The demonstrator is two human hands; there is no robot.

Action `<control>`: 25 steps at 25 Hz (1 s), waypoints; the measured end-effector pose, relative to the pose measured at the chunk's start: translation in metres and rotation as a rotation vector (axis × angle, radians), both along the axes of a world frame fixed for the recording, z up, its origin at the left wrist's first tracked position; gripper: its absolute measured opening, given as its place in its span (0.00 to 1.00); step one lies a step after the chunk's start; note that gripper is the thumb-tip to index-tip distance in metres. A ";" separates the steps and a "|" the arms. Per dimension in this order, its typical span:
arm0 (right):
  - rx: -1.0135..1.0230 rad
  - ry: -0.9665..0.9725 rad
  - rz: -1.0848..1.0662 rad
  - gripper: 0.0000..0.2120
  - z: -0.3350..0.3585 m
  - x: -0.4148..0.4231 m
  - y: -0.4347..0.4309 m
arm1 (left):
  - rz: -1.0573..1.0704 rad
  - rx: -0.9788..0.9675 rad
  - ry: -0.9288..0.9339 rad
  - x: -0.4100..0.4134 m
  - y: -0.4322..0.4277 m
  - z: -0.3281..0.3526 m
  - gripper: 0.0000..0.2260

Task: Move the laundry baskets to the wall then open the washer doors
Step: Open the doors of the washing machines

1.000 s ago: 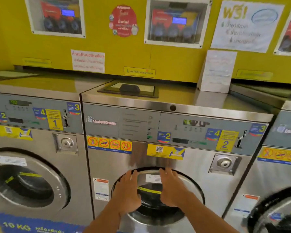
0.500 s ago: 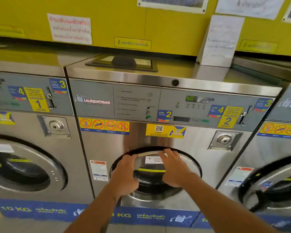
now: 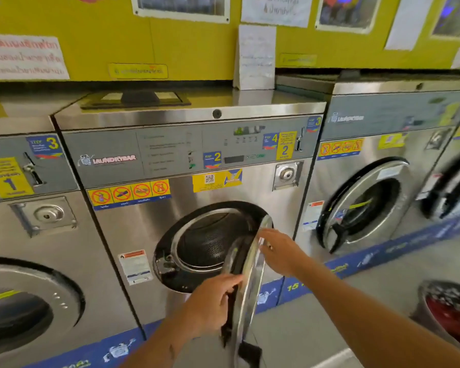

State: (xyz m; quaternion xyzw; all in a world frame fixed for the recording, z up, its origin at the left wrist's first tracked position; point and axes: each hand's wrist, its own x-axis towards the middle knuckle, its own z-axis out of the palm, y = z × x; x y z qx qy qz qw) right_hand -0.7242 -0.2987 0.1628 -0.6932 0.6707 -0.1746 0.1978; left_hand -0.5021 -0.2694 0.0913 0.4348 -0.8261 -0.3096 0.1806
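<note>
Door on washer 2 now swung open vs 0.5 s ago, drum exposed. L hand fingers grip door edge; R hand fingers straight, flat on outer face.

Head-worn wide-angle view, facing forward and down, near the middle washer, horizon tilted

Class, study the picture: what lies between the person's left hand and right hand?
The open door of the middle washer, seen edge-on in the head view. The left hand grips its near edge; the right hand rests on its outer side.
</note>
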 end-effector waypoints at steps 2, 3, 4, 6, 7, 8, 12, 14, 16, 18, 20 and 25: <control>-0.027 -0.024 -0.086 0.18 0.000 -0.013 0.017 | -0.002 -0.037 0.010 -0.013 0.000 0.002 0.24; -0.039 -0.017 -0.109 0.19 -0.001 -0.019 0.025 | 0.011 -0.065 0.014 -0.020 -0.004 0.005 0.24; -0.046 -0.005 -0.122 0.20 -0.003 -0.025 0.033 | 0.021 -0.085 0.015 -0.028 -0.008 0.010 0.23; -0.049 0.026 -0.159 0.21 -0.009 -0.038 0.045 | 0.015 -0.136 0.024 -0.050 -0.022 0.026 0.21; -0.051 0.051 -0.186 0.21 -0.012 -0.047 0.051 | 0.000 -0.175 0.024 -0.067 -0.031 0.037 0.21; -0.059 0.084 -0.210 0.21 -0.015 -0.056 0.055 | -0.015 -0.213 0.009 -0.085 -0.041 0.046 0.21; -0.055 0.188 -0.243 0.28 -0.028 -0.104 0.066 | -0.088 -0.251 -0.224 -0.176 -0.071 0.075 0.33; -0.035 0.258 -0.226 0.36 -0.032 -0.129 0.065 | -0.124 -0.250 -0.356 -0.212 -0.077 0.076 0.37; -0.036 0.295 -0.210 0.40 -0.032 -0.153 0.060 | -0.100 -0.228 -0.406 -0.237 -0.078 0.071 0.39; -0.046 0.309 -0.170 0.43 -0.030 -0.179 0.051 | -0.027 -0.192 -0.400 -0.258 -0.078 0.067 0.40; -0.047 0.327 -0.123 0.47 -0.028 -0.200 0.042 | 0.012 -0.151 -0.416 -0.277 -0.076 0.068 0.41; -0.075 0.346 -0.049 0.46 -0.028 -0.239 0.023 | 0.057 -0.124 -0.506 -0.311 -0.071 0.074 0.42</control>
